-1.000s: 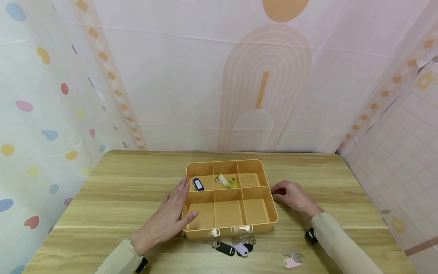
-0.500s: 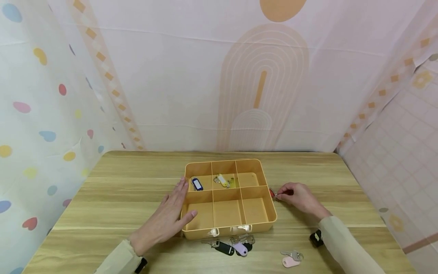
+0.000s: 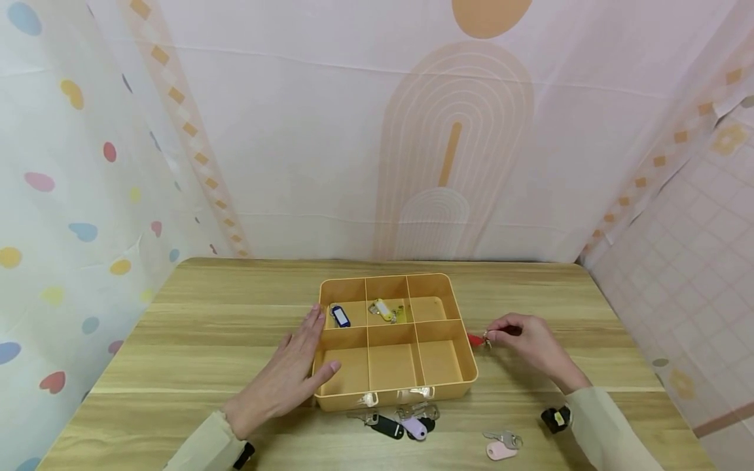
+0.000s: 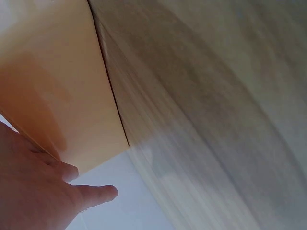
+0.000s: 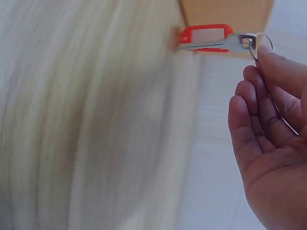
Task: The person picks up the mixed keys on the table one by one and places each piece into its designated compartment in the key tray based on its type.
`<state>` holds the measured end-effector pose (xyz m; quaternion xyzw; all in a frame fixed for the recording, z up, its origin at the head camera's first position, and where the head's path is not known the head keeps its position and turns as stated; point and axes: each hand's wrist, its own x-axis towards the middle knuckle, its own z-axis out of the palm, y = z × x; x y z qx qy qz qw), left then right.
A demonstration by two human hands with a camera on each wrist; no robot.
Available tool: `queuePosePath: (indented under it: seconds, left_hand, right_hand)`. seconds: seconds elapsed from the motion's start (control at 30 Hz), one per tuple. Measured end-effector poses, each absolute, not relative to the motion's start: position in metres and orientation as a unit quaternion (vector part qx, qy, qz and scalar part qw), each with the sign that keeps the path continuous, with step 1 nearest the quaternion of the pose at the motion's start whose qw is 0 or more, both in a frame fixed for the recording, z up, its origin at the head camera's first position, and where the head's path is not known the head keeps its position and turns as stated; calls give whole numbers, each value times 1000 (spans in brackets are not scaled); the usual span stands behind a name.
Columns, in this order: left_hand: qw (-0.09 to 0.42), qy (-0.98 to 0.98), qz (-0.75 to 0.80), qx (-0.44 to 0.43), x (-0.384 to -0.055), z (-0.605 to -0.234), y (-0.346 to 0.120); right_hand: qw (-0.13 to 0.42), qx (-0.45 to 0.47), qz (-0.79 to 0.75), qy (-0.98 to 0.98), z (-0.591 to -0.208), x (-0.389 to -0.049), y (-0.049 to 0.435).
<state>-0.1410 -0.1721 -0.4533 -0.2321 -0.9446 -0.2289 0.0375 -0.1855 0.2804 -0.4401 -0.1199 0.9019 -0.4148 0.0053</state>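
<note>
My right hand (image 3: 533,340) pinches the metal ring (image 5: 271,42) of a key (image 5: 218,44) with a red key tag (image 5: 206,29), beside the right wall of an orange divided box (image 3: 450,390). Key and tag point toward the box in the right wrist view. My left hand (image 3: 283,383) rests along the box's left side with straight fingers, the thumb reaching over the rim. A key with a blue tag (image 3: 340,317) lies in the back left compartment, and a yellow tag (image 3: 384,310) with a key lies in the back middle one.
In front of the box lie keys with a black tag (image 3: 387,427) and a lilac tag (image 3: 415,428), the latter overlapping another dark tag. A key with a pink tag (image 3: 501,451) lies to the front right on the wooden table (image 3: 235,340). Printed cloth (image 3: 294,131) hangs behind.
My right hand has drawn back rightward from the box wall, and the red-tagged key between its fingers has come into sight. The left hand and the box have stayed put.
</note>
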Motion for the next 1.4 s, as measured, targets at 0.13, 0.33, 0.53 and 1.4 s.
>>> queuePosePath:
  seconds: [0.13,0.33,0.53,1.4]
  left_hand:
    - [40,-944,-230,-233,-141,-453,-171]
    - [49,-943,-230,-236,-140,-455,-169]
    - [50,-942,-230,-238,-140,-455,-168]
    - [49,-942,-230,-237,-139,-456,-166]
  right_hand:
    - [-14,-129,-426,896,-430,-178,280]
    - [-33,-108,-439,891,-414,-169,276]
    - [-70,-98,-449,885,-397,-164,272]
    - [-102,-118,-454,877,-347,-180,237]
